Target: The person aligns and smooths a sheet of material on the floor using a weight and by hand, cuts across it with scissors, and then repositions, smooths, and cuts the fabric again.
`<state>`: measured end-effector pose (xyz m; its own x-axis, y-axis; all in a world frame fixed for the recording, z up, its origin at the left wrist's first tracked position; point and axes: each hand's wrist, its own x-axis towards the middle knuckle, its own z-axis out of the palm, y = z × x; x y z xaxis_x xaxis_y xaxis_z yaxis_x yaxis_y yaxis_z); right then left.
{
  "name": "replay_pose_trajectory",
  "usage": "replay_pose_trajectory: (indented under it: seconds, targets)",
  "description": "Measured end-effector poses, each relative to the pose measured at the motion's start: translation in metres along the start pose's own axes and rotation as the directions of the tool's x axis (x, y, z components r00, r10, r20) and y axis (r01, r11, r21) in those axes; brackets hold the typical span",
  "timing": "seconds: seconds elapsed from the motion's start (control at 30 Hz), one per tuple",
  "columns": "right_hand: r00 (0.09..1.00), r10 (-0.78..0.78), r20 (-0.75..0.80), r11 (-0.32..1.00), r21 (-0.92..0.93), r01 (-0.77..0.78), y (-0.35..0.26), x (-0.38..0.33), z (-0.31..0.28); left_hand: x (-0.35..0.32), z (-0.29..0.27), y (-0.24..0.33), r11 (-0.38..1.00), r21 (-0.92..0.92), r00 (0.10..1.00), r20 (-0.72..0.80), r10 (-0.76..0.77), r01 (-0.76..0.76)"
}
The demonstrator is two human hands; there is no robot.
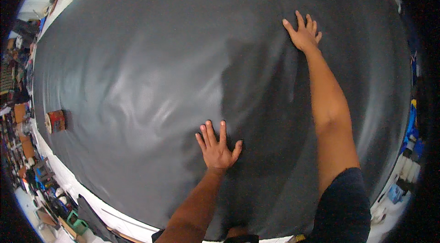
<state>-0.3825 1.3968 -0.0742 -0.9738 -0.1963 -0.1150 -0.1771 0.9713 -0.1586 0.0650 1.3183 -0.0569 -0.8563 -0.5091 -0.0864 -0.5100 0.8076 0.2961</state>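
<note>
At about nine o'clock, near the left edge of the surface (68,183), a small red and tan roll-shaped object (55,121) is sitting on the dark grey sheet (151,59), well apart from both hands. The sheet is covering nearly the whole view, lying spread from the nine o'clock rim across to three o'clock, with soft pale ripples showing over its left and middle parts. A white strip of the surface is peeking out beneath it along the seven o'clock edge, and cluttered shelves and boxes are crowding the far left rim, too small and bent to tell apart. Moving rightward, the left hand (217,146) is lying just below the centre, at roughly six o'clock, open and flat with its fingers spread and pointing toward twelve o'clock, the palm pressing directly on the sheet and gripping nothing. The sheet is running out from under it in every direction, so the hand is resting well inside the material and not at an edge. Further right, the right arm is reaching far out toward one o'clock, where the right hand (303,33) is also lying open, fingers fanned and flat against the sheet, holding nothing. The two hands are well apart, with the left much closer to the body and an unbroken stretch of sheet lying between them.
</note>
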Motion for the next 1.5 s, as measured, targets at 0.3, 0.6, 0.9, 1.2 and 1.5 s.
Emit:
replay_pose_trajectory:
  seconds: [0.3, 0.6, 0.9, 1.2, 1.5]
  targets:
    - [0.739, -0.543, -0.399, 0.805, 0.001, 0.593, -0.188, -0.073, -0.008, -0.004, -0.001, -0.005, 0.999, -0.010, 0.997, 0.063, -0.036, 0.037]
    - [0.813, -0.533, -0.237, 0.750, 0.312, 0.583, -0.190, -0.068, 0.030, 0.005, -0.005, 0.013, 0.996, -0.084, 0.999, 0.042, 0.033, -0.029]
    - [0.976, -0.194, -0.097, 0.869, 0.444, 0.217, 0.045, -0.450, -0.013, 0.003, -0.020, 0.018, 1.000, 0.005, 0.999, 0.047, -0.021, 0.021]
    - [0.979, 0.134, 0.155, 0.987, 0.069, -0.146, 0.112, -0.702, 0.028, -0.005, -0.009, 0.017, 0.998, 0.024, 0.996, -0.060, 0.059, -0.058]
    - [0.989, 0.126, -0.074, 0.978, 0.175, -0.112, 0.099, -0.698, 0.034, -0.011, -0.032, -0.021, 0.959, -0.218, 0.962, -0.241, 0.125, -0.179]
